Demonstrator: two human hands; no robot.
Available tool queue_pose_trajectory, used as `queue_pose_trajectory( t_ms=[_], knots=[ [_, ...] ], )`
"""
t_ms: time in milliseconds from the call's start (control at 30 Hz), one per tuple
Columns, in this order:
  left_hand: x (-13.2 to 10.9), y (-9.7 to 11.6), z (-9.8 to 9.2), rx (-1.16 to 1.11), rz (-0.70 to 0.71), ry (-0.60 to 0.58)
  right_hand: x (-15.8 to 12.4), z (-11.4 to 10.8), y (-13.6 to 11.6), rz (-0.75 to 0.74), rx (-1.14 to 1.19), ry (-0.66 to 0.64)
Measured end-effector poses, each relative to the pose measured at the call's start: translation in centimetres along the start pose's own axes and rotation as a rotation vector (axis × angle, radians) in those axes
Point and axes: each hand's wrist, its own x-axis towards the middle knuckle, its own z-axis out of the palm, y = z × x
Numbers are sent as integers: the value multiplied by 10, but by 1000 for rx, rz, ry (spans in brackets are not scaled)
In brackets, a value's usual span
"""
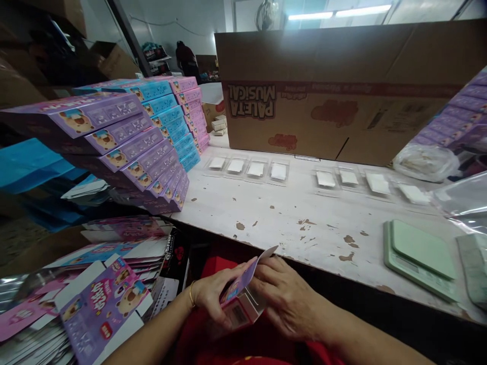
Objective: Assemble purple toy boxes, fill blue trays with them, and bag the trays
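1. Stretches out as a white tabletop, chipped through in brown patches.
2. Bears stacked purple boxes, blue boxes and pink boxes at left, stack beside stack.
3. Carries a large cardboard box along the back.
4. Holds two groups of four clear trays before it, each with white contents.
5. Supports a pale green scale near the right front edge.

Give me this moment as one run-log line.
left hand: holds small carton | right hand: at carton's open end | table: green scale at right
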Motion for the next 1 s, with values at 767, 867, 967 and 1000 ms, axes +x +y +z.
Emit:
queue_pose_trajectory(
  t_ms=[767,867,967,1000],
  knots=[
    [-34,-25,-10,-475,-224,497,36,115,91,594,1184,97],
    [-29,-19,-19,-168,-172,544,52,128,91,598,1079,182],
    [-28,-9,-28,190,-103,562,55,119,88,546,1065,170],
    [-29,-7,-29,247,-86,547,55,113,87,533,1089,125]
  ],
)
